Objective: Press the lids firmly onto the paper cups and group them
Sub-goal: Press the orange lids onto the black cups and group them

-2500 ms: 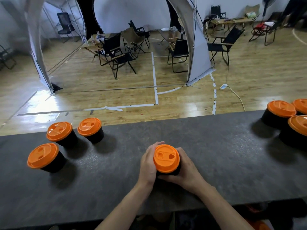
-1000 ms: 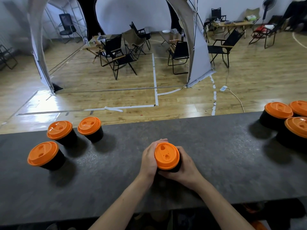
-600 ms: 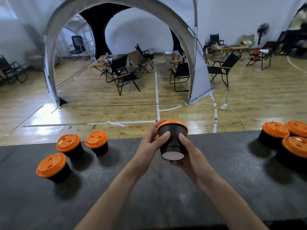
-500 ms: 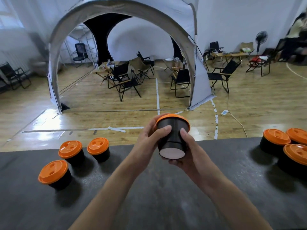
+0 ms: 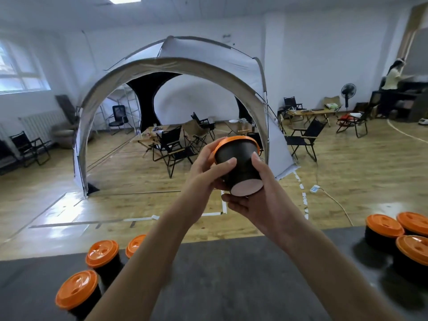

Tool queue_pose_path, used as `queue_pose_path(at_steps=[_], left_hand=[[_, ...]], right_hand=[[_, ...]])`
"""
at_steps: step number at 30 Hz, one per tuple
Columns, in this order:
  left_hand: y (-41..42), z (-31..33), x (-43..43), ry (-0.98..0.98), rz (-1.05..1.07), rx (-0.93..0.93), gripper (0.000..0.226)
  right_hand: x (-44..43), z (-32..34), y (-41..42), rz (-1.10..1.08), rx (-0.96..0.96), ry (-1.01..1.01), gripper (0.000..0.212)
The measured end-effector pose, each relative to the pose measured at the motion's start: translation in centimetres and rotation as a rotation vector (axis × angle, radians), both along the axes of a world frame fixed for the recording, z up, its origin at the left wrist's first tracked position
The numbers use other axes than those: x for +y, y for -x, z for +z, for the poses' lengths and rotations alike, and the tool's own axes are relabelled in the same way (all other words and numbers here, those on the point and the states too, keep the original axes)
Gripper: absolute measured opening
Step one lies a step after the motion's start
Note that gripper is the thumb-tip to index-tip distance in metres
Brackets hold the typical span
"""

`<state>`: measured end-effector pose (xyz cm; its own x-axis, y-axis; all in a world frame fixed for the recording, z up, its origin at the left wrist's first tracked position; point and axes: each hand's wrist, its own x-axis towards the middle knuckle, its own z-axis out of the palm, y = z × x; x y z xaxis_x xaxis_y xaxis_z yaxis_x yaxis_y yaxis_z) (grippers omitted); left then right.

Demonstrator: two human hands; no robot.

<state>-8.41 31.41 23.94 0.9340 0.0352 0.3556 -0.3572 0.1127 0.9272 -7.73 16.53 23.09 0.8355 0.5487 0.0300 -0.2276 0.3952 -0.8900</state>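
Observation:
A black paper cup (image 5: 238, 165) with an orange lid (image 5: 234, 141) is held up in the air in front of me, tipped so its pale bottom faces the camera. My left hand (image 5: 206, 174) grips its left side, thumb on the wall and fingers behind the lid. My right hand (image 5: 259, 200) grips it from the right and below. Three lidded cups stand at the left of the dark counter (image 5: 231, 274): cup (image 5: 77, 290), cup (image 5: 103, 252), and cup (image 5: 134, 245) partly behind my forearm. Three more stand at the right: cup (image 5: 383, 228), cup (image 5: 413, 224), cup (image 5: 413, 250).
Beyond the counter's far edge lies a wooden floor with a white dome tent (image 5: 171, 93), folding chairs (image 5: 171, 144) and tables. A person (image 5: 391, 86) stands far off at the right by a fan (image 5: 347, 91).
Both hands lifted the cup off the counter and tipped it bottom toward me; it has risen further in the last half second. My head tilted up, so the counter sits lower in view.

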Motion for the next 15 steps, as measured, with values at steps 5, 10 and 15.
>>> queue_pose_path(at_steps=[5, 10, 15], left_hand=[[-0.4, 1.3, -0.2, 0.038, 0.015, 0.013, 0.049], [-0.3, 1.7, -0.2, 0.065, -0.062, 0.088, 0.059], [-0.4, 1.8, -0.5, 0.041, 0.025, 0.057, 0.060]], right_hand=[[0.2, 1.5, 0.0, 0.070, 0.023, -0.022, 0.073], [0.4, 1.9, 0.5, 0.109, 0.015, -0.030, 0.079], [0.3, 1.8, 0.6, 0.120, 0.044, -0.054, 0.080]])
